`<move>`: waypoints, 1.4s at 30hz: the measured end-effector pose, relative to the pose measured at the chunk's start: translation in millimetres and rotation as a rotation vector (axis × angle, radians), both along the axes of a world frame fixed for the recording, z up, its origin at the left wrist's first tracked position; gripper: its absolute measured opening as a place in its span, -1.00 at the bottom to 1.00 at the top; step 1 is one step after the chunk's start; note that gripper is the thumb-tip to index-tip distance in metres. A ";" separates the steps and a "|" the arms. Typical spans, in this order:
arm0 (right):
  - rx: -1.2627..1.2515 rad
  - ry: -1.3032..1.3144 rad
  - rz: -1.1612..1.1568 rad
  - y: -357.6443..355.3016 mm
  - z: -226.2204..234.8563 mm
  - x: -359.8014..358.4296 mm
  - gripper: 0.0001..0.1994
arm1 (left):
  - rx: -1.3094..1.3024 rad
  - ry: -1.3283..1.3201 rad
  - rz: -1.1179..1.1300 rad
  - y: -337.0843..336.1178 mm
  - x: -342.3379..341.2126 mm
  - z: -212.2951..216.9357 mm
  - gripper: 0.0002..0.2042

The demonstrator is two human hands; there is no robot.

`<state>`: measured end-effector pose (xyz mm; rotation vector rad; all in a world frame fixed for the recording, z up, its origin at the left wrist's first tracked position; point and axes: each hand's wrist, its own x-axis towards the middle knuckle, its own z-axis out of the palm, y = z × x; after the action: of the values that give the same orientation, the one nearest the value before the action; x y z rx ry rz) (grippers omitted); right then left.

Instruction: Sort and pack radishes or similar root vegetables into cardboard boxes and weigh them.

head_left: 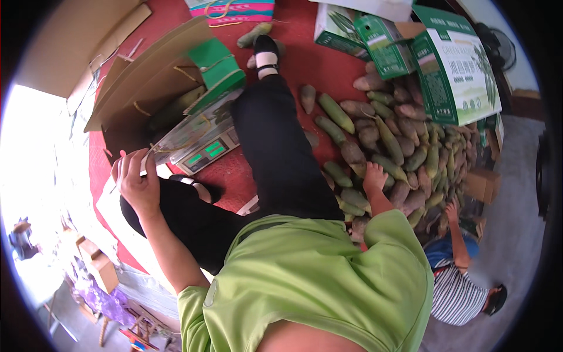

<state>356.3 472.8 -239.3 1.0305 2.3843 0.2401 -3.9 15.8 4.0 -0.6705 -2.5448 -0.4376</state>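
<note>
My left hand is closed at the near corner of a paper bag with rope handles, its fingers bent around the edge. The bag stands on a digital scale with lit green displays, beside an open cardboard carton. Inside the carton are a green box and what looks like a long radish. My right hand reaches down onto a big heap of green and brownish radishes. Its fingers are apart and touch the radishes; none is lifted.
Green and white printed boxes stand at the back right. A co-worker in a striped shirt reaches a hand to the heap's right side. One radish lies by my foot on the red mat. A small brown box sits at the right.
</note>
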 end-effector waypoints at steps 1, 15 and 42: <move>-0.009 -0.027 0.000 2.7 -4.9 1.5 -0.55 | 0.008 -0.014 -0.011 -0.1 -0.6 1.1 -0.91; -0.421 0.854 0.033 2.6 72.1 -140.3 -0.25 | 0.041 -0.030 -0.096 -9.4 0.9 8.7 -0.86; -0.891 0.705 0.920 -217.2 265.7 -434.2 -0.43 | 0.030 -0.036 -0.062 -11.2 -0.9 4.5 -0.83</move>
<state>-78.0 255.6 26.4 -0.5102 2.8905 -0.9390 -4.7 4.6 8.5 -0.7386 -2.5513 -0.5131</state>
